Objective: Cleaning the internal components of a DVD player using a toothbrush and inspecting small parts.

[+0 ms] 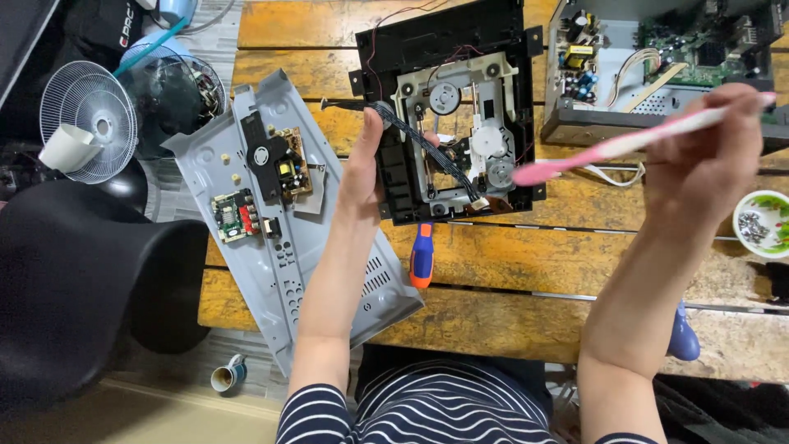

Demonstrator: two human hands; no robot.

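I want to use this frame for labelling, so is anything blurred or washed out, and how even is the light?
Head view: the pink tool in the right hand is smeared by motion; the left hand and the black drive assembly are sharp; light is soft and even, with no hard shadows or glare on the wooden table.

Wooden slat table [509, 271] and its load

We see worn yellow-brown planks carrying a black disc-drive assembly [448, 115], a grey metal chassis panel [288, 247] with small circuit boards overhanging the left edge, an orange-and-blue screwdriver [422, 255] just below the drive, an open grey electronics case [657, 66] at top right, and a small bowl of screws [760, 224].
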